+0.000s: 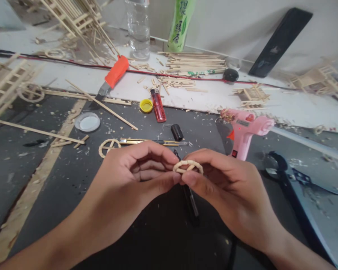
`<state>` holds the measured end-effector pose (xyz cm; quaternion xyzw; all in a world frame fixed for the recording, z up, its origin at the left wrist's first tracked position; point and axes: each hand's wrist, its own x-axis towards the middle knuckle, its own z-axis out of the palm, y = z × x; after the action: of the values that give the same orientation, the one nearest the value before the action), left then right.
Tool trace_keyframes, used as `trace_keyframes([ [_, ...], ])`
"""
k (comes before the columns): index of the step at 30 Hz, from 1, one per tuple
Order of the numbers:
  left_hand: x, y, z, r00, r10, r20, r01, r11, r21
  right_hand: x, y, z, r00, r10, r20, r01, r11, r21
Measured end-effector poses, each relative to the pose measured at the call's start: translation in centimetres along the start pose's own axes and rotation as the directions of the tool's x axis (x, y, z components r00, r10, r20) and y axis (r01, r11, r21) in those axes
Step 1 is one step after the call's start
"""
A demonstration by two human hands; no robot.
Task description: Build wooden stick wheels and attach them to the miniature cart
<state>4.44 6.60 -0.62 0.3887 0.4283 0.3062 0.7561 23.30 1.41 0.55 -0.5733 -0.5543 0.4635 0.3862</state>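
Between my two hands is a small wooden wheel (188, 163), a ring of short stick pieces with spokes across it. My left hand (141, 172) pinches its left edge between thumb and fingers. On the other side, my right hand (225, 183) grips the wheel with its thumb over the near rim. Beneath the hands lies a slim black tool (192, 204), partly covered. A second wooden wheel (103, 148) rests on the dark table behind my left hand, beside a yellow utility knife (157, 142). A short black cap (177, 132) lies just beyond.
A pink glue gun (243, 129) with a clear glue stick stands right, near black-handled cutters (290, 187). Behind are a red lighter (158, 107), a yellow bottle cap (146, 105), an orange-handled knife (116, 72), wooden sticks (195, 62), bottles and stick-built models. A cable crosses the back.
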Motion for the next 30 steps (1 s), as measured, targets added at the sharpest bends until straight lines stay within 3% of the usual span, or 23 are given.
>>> trace_keyframes([
  [7, 0.5, 0.0, -0.4, 0.989, -0.023, 0.147, 0.025, 1.000, -0.007, -0.1, 0.1, -0.2, 1.000, 0.011, 0.001, -0.011, 0.999, 0.036],
  [11, 0.5, 0.0, -0.5, 0.987, -0.062, 0.145, 0.058, 0.998, 0.028, -0.2, 0.1, -0.1, 0.999, 0.048, 0.006, -0.048, 0.998, 0.044],
  [19, 0.2, 0.2, -0.6, 0.989, -0.095, 0.112, 0.082, 0.990, 0.111, -0.2, 0.3, 0.0, 1.000, -0.002, -0.010, 0.001, 0.996, -0.090],
  [26, 0.5, 0.0, -1.0, 0.986, -0.103, 0.132, 0.088, 0.990, 0.112, -0.1, 0.5, 0.2, 0.999, -0.036, -0.008, 0.035, 0.993, -0.115],
  [30, 0.5, 0.2, -1.2, 0.987, -0.089, 0.132, 0.070, 0.988, 0.140, -0.1, 0.4, 0.2, 1.000, 0.015, 0.019, -0.013, 0.998, -0.069],
])
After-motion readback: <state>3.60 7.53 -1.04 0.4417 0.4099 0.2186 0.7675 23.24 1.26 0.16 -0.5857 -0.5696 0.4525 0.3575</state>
